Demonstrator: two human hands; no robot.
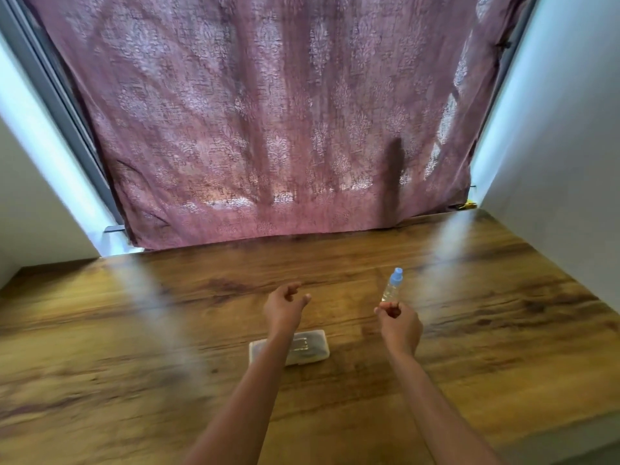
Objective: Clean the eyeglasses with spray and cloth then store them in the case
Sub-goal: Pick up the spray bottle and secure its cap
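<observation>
A small clear spray bottle [393, 285] with a blue cap stands on the wooden table [134, 347], just beyond my right hand. My right hand [399, 322] hovers near its base with the fingers curled in and nothing held. A translucent plastic eyeglass case [308, 347] lies shut on the table, partly under my left forearm. Dark shapes show through its lid. My left hand [285, 307] floats above and past the case, fingers loosely apart and holding nothing. No cloth or loose eyeglasses are visible.
A mauve patterned curtain [268, 129] hangs along the table's far edge. White walls [570, 162] close in on both sides. The table's near right corner [570, 427] ends at the lower right.
</observation>
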